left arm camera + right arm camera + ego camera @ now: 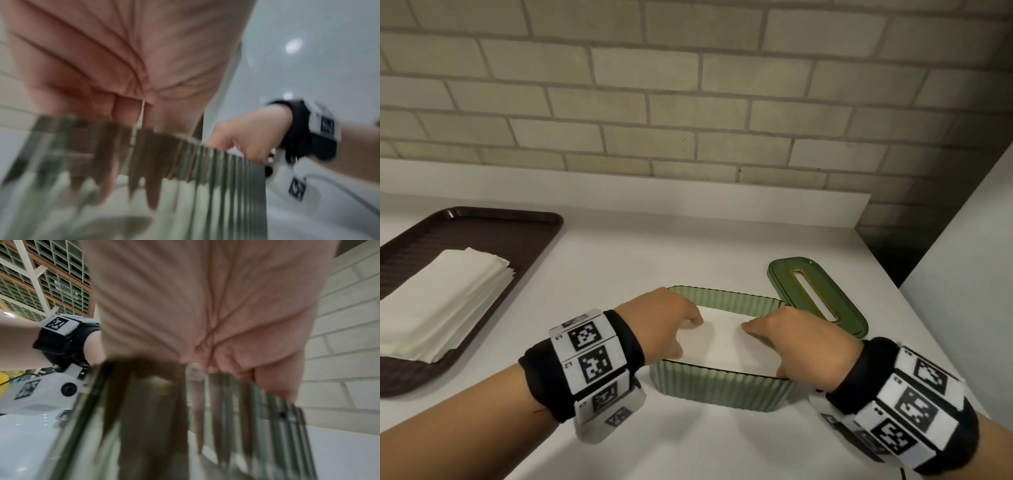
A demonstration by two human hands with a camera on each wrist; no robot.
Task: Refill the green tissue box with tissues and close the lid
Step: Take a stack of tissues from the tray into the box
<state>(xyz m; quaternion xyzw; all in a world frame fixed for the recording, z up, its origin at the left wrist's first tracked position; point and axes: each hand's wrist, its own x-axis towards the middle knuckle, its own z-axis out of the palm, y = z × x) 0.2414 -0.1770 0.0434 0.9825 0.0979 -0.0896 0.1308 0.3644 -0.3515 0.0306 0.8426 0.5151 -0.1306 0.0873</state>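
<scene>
The green ribbed tissue box [719, 389] stands open on the white counter, with a white tissue stack [726, 346] in its mouth. My left hand [686, 337] grips the stack's left end, fingers curled over the top and thumb on the near side. At the right end my right hand [770, 346] holds it the same way. The green lid [840, 303], with its long slot, lies on the counter behind the box's right end. Both wrist views are blurred; they show the left palm [123, 65] and the right palm [205, 305] above the ribbed wall [226, 186].
A dark brown tray [482, 226] at the left carries another pile of white tissues [445, 301]. A brick wall runs behind the counter. A white panel [962, 274] rises at the right, past the counter's edge.
</scene>
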